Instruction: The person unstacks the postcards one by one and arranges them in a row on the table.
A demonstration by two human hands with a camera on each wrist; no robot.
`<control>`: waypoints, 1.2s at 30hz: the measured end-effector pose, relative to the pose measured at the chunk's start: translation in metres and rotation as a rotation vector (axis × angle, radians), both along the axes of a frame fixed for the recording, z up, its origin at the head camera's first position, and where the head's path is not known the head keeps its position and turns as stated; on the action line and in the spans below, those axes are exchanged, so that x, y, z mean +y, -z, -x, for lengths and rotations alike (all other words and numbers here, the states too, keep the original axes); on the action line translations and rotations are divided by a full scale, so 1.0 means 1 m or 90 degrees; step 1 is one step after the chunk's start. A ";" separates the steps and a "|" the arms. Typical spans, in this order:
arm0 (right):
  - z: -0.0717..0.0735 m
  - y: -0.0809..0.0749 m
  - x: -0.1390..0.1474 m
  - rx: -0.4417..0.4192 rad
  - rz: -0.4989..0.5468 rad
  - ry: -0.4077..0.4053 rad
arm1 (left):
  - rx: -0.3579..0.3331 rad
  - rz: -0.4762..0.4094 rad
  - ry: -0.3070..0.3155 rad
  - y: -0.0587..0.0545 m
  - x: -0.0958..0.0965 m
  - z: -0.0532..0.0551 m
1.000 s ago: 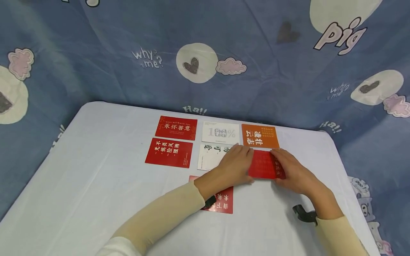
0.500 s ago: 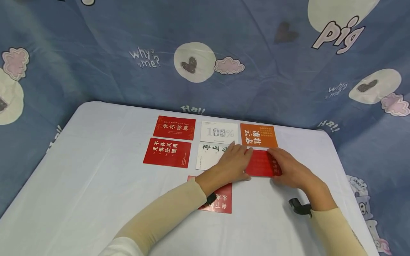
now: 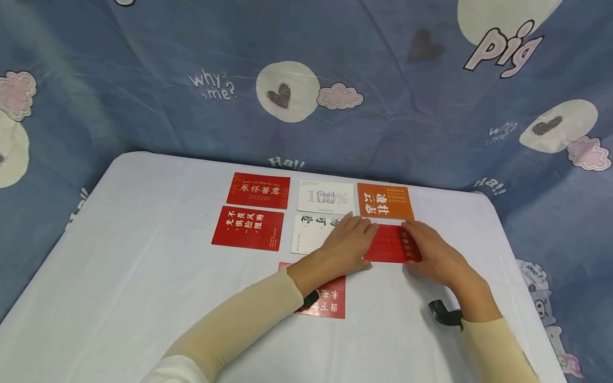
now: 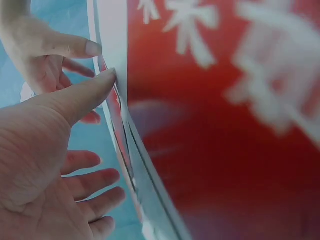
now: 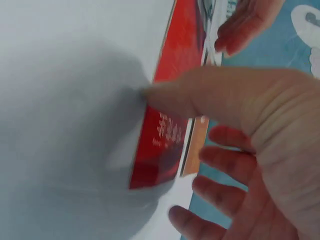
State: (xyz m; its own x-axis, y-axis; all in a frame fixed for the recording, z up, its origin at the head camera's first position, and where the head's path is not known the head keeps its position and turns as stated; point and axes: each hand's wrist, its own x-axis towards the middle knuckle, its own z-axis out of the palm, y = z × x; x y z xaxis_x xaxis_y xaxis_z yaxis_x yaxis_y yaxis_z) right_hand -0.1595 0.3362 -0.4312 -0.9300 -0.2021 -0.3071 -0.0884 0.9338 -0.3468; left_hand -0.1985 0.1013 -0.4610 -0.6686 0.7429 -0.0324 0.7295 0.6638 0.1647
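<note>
In the head view a red card [image 3: 387,243] lies on the white table between both hands. The left hand [image 3: 348,243] holds its left end, with the thumb at the near edge and fingertips at the far edge. At the other end, the right hand [image 3: 433,252] spans the card the same way. Its thumb [image 5: 172,97] crosses the red card's near edge in the right wrist view. Left fingers partly cover a white card [image 3: 306,234]. Under the left forearm lies another red card [image 3: 330,306], partly hidden, which looms blurred in the left wrist view.
Behind the hands lie an orange card [image 3: 385,201] and a white "Good Luck" card [image 3: 325,198]. Two more red cards, one at the back [image 3: 258,191] and one in front of it [image 3: 248,229], lie to the left. Blue printed cloth [image 3: 191,48] surrounds the table's back and sides.
Both hands stay at the red card, which shifts very slightly away from the person. The right hand uncovers a little more of its printed characters. The whole head view drifts slightly.
</note>
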 end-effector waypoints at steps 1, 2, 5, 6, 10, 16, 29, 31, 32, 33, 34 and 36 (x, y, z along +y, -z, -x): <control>-0.002 0.001 -0.001 0.014 -0.005 -0.002 | 0.006 0.003 0.003 -0.001 -0.003 0.000; -0.005 0.001 -0.003 0.029 -0.010 -0.003 | 0.011 0.006 0.008 -0.003 -0.006 -0.001; -0.016 0.001 -0.008 0.083 -0.018 -0.005 | 0.007 -0.003 0.012 -0.011 -0.018 -0.002; -0.021 0.001 -0.010 0.104 -0.021 -0.006 | -0.002 -0.011 0.012 -0.014 -0.023 -0.002; -0.039 0.003 -0.022 0.184 -0.027 -0.014 | -0.035 -0.046 0.013 -0.022 -0.043 -0.006; -0.058 0.011 -0.057 0.216 0.024 -0.014 | -0.043 -0.062 -0.002 -0.024 -0.093 -0.025; -0.065 0.012 -0.112 0.113 0.012 -0.121 | -0.118 -0.100 -0.010 -0.008 -0.177 -0.066; -0.066 0.013 -0.120 0.105 -0.005 -0.145 | -0.124 -0.093 -0.012 -0.005 -0.181 -0.068; -0.066 0.013 -0.123 0.104 -0.012 -0.153 | -0.123 -0.092 -0.014 -0.005 -0.183 -0.068; -0.067 0.013 -0.125 0.105 -0.018 -0.161 | -0.122 -0.091 -0.016 -0.004 -0.185 -0.069; -0.067 0.013 -0.128 0.106 -0.021 -0.170 | -0.120 -0.092 -0.017 -0.003 -0.186 -0.069; -0.067 0.014 -0.131 0.114 -0.023 -0.182 | -0.113 -0.095 -0.015 -0.003 -0.189 -0.070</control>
State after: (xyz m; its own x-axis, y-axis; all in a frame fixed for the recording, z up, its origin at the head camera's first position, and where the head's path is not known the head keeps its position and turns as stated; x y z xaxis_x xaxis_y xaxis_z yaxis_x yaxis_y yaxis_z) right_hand -0.0924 0.2054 -0.4453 -0.8768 -0.4547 -0.1562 -0.4050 0.8736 -0.2699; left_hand -0.1287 -0.0875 -0.4579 -0.6795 0.7324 -0.0424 0.6650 0.6393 0.3860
